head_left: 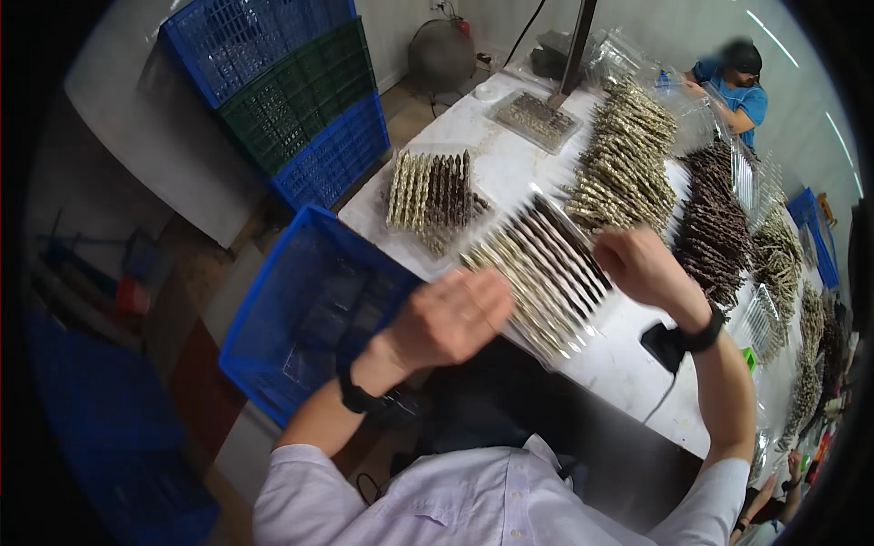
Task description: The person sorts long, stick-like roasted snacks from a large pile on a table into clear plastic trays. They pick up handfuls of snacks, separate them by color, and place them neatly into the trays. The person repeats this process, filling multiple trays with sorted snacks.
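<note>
In front of me on the white table lies a clear plastic tray (537,284) with a row of twisted sticks, pale gold toward the left and dark brown toward the right. My left hand (455,314), a little blurred, is over the tray's left edge with its fingers stretched out. Beside the tray's right side my right hand (642,268) is raised with its fingers curled in. Whatever it may hold is hidden. Behind the tray, to the left, is another filled tray (430,191) of gold and brown sticks, lying on top of more trays.
A blue crate (314,309) with clear trays inside stands at the table's left. Heaps of gold sticks (624,155) and brown sticks (715,214) lie at the right. A metal post (576,45) rises at the back. Stacked crates (291,100) stand far left; a person (736,91) sits far right.
</note>
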`<state>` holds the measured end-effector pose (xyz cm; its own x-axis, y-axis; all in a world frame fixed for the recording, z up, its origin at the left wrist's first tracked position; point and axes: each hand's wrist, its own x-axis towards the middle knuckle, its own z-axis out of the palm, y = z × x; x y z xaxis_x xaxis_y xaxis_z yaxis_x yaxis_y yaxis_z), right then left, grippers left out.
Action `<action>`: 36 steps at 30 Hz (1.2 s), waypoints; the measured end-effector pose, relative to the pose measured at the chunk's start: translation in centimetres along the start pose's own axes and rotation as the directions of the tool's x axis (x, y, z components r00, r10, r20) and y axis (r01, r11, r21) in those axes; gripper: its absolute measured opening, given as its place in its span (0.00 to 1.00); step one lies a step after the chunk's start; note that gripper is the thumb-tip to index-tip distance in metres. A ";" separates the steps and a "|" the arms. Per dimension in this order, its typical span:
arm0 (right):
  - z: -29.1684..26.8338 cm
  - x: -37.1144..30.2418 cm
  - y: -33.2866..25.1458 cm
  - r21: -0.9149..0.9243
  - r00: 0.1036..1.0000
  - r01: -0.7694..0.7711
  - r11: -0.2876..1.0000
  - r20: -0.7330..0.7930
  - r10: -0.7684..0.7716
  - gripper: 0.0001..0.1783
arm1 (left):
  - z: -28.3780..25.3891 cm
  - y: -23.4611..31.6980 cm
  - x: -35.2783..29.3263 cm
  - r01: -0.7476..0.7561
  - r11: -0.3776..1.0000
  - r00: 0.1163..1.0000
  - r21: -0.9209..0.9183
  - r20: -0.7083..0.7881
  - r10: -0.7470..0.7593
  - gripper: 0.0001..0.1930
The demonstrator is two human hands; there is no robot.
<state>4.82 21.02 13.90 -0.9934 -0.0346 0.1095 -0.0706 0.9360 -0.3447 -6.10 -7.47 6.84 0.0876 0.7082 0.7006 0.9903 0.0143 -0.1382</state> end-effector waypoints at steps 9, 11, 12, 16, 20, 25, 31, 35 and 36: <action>6.8 20.1 -1.4 -0.162 0.998 -0.027 0.986 -0.065 0.017 0.13 | -1.9 -13.7 -2.5 0.077 0.956 0.990 0.284 0.092 -0.107 0.12; 8.6 20.7 -1.5 -0.138 0.997 -0.064 0.988 -0.059 0.056 0.12 | -2.0 -14.3 -3.1 0.074 0.961 0.985 0.268 0.132 -0.113 0.11; 9.3 20.7 -1.2 -0.140 0.996 -0.079 0.987 -0.063 0.070 0.12 | -1.7 -14.6 -3.3 0.079 0.966 0.980 0.247 0.160 -0.121 0.11; 10.3 19.7 -0.2 -0.095 0.986 -0.093 0.991 -0.145 0.078 0.12 | -0.8 -14.7 -3.6 0.099 0.975 0.962 0.200 0.231 -0.146 0.11; 9.0 17.5 1.8 -0.012 0.967 -0.093 0.996 -0.240 0.088 0.14 | -0.2 -15.2 -2.0 0.107 0.982 0.955 0.159 0.257 -0.145 0.13; 5.9 10.4 -4.8 -0.100 0.980 0.060 0.993 -0.184 -0.078 0.07 | -3.3 -13.1 -2.9 0.108 0.964 0.944 0.241 0.278 -0.176 0.17; 5.7 -7.3 -7.3 0.149 0.997 0.039 0.988 -0.073 -0.028 0.15 | 1.2 -1.3 -0.6 0.103 0.969 0.992 -0.223 0.089 -0.085 0.14; 6.7 -19.7 -5.1 0.335 0.938 -0.241 0.911 -0.161 0.307 0.15 | 5.0 6.4 3.2 0.069 0.886 0.982 -0.459 0.190 0.022 0.16; 6.2 -22.4 -4.9 0.430 0.896 -0.346 0.834 -0.114 0.430 0.15 | 5.9 7.3 3.5 0.046 0.881 0.977 -0.472 0.203 0.058 0.17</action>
<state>26.89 15.00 7.38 -0.9097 0.4115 0.0558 0.2457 0.6417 -0.7265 0.81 -0.75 4.15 0.1206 0.8365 0.5345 0.9270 -0.2876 0.2408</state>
